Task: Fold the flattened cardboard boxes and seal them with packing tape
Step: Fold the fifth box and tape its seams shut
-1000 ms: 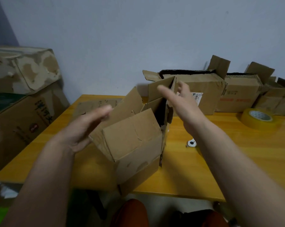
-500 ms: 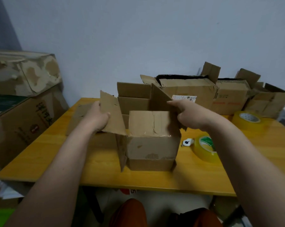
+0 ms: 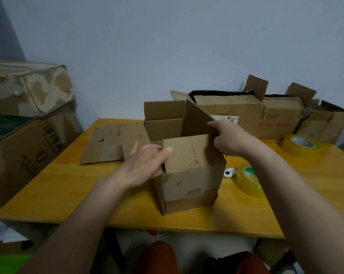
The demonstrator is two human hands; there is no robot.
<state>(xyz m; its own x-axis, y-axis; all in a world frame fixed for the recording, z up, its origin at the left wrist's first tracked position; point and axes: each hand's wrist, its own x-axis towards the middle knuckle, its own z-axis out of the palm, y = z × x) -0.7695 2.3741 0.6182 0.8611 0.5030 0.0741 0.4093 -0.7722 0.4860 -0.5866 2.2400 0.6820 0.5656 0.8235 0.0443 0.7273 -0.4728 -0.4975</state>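
Note:
A small brown cardboard box (image 3: 189, 186) stands upright near the front edge of the yellow table (image 3: 68, 184), its top flaps up. My left hand (image 3: 145, 161) lies with straight fingers against the box's left side, fingertips touching the near flap. My right hand (image 3: 224, 137) grips the right flap at its top corner. A roll of clear packing tape (image 3: 247, 179) lies just right of the box, and a second roll (image 3: 299, 145) sits farther right. A flattened box (image 3: 111, 143) lies on the table behind my left hand.
Several open cardboard boxes (image 3: 236, 115) line the wall at the back right. A small white object (image 3: 228, 172) lies between the box and the nearer tape roll. Large stacked cartons (image 3: 24, 119) stand left of the table.
My left hand let go of the left flap and moved in against the box's left side. The left flap no longer sticks out. My right hand keeps its hold on the right flap.

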